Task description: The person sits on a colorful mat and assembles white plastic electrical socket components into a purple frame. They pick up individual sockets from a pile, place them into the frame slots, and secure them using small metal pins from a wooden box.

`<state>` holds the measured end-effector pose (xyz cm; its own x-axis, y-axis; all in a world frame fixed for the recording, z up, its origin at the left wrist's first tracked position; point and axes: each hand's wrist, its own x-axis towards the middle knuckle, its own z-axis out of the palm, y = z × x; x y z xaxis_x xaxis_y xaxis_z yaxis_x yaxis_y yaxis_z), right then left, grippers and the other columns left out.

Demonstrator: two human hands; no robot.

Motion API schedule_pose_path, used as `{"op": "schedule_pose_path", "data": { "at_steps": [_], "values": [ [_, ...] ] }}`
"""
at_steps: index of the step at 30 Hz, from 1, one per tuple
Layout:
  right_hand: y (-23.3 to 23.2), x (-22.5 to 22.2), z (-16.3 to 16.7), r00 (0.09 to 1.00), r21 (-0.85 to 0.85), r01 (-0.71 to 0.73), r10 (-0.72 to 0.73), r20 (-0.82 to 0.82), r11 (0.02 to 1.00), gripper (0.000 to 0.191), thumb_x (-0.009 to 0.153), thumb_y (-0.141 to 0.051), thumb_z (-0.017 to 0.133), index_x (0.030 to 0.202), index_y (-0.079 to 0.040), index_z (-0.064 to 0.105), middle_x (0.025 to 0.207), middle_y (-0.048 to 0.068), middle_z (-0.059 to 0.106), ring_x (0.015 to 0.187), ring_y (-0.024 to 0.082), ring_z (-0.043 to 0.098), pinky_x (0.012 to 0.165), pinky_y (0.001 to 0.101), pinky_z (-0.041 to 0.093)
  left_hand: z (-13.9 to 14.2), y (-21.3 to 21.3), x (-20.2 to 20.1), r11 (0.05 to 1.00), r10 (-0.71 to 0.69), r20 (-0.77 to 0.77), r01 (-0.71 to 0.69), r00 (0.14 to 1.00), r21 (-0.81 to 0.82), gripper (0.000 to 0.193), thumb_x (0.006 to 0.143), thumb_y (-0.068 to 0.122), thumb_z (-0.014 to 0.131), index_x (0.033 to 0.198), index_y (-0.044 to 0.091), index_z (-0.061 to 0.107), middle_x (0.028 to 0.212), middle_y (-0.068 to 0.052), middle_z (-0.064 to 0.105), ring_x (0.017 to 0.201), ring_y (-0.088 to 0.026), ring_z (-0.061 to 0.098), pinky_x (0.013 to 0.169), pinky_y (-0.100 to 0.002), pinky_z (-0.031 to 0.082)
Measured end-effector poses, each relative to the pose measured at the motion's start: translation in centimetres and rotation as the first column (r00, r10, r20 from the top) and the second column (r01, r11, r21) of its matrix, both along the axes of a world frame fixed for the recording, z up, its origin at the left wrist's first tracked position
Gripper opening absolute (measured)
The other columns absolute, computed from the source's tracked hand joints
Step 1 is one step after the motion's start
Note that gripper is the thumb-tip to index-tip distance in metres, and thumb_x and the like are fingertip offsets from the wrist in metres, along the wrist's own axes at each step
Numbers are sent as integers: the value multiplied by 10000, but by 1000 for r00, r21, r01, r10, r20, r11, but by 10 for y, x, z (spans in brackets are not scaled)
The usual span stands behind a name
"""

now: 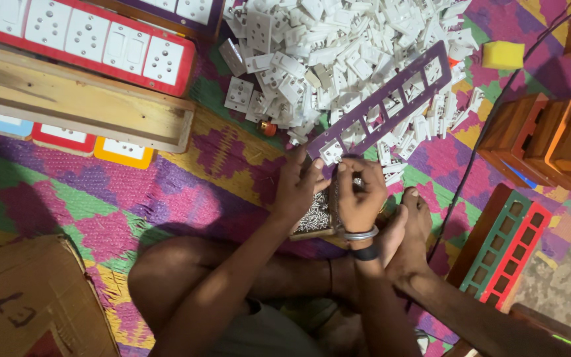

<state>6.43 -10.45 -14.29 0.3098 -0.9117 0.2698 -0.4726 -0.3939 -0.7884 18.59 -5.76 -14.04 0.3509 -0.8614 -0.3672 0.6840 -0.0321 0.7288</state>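
On the woven mat [186,198], between our crossed legs, both hands meet at the near end of a long purple switch-plate frame [391,99]. That frame runs diagonally up and to the right, resting across a heap of white socket modules [338,53]. One white module [331,153] sits in the frame's nearest opening, touching both hands.

Left hand [297,186]: fingers curled, tips pressing on the frame end and that module. Right hand [359,192]: fingers bent inward and pinched together, apparently on a small part; we cannot tell what it is.

Handling, in our judgement: the frame is thin, rigid plastic, light, and liable to flex or snap along its narrow bars; it is best held by the solid end border. The modules look light, hard and smooth, best gripped by their side edges.

Containers: a small tray [314,221] lies under the hands and holds many small bright metal pieces, probably screws. A cardboard box [28,297] stands at lower left, contents hidden. A red frame fitted with white switches and sockets [94,39] lies at upper left, above a wooden plank [74,99]. A green and red empty frame [507,248] lies at right, and a yellow sponge [502,55] at upper right.
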Motion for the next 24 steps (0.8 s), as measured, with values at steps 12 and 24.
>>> {"op": "schedule_pose_path", "data": {
  "at_steps": [12, 24],
  "values": [
    [3, 6, -1, 998, -246, 0, -16, -63, 969, 106, 946, -37, 762, 1032, 7, 716, 970, 128, 639, 931, 289, 647, 837, 364, 523, 1, 1, 2, 999, -6, -137, 2, 991, -32, 441, 1030, 181, 557, 1446, 69, 463, 1259, -97, 643, 1090, -201, 699, 972, -431, 611],
    [28, -4, -1, 987, -105, -161, 159, -29, 981, 572, 868, -124, 802, 1413, -96, 630, 1435, 183, 483, 1362, 319, 473, 1184, 406, 381, 1, -6, 7, 992, 70, -293, -99, 953, -83, 454, 997, 134, 565, 1437, 91, 461, 1286, -85, 637, 1120, -203, 694, 946, -407, 628]
  ]
}}
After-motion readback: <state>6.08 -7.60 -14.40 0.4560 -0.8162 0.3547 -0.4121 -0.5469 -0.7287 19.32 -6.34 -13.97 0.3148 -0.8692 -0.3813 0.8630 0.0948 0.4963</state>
